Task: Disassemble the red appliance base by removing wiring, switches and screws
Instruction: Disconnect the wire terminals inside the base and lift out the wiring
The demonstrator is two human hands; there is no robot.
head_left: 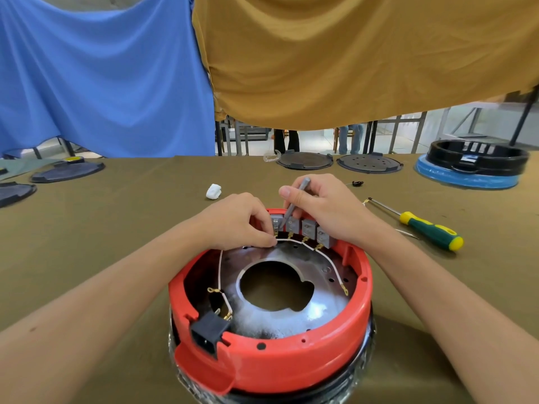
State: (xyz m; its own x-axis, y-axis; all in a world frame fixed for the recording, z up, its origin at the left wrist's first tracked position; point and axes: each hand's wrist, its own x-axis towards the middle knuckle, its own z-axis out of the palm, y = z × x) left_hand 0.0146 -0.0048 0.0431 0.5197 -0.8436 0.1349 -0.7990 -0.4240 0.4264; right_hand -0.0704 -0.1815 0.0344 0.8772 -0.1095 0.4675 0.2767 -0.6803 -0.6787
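Observation:
The red appliance base (291, 363) lies open side up at the table's front centre, showing a metal plate with a large hole. Several grey switches (309, 228) sit in a row at its far rim, joined by a white wire (294, 242) with brass terminals. My left hand (236, 220) pinches the wire's terminal under the leftmost switch. My right hand (323, 205) holds a slim grey metal tool (291, 208) like a pen, its tip down beside the leftmost switch. A black power socket (208, 333) sits in the near-left rim with short wires attached.
A green-and-yellow screwdriver (423, 225) lies right of the base. A small white part (213, 191) and a small black part (357, 183) lie beyond it. Dark round lids (304, 160) line the far edge, a black ring on a blue base (472, 164) far right, more dark lids (67, 172) far left.

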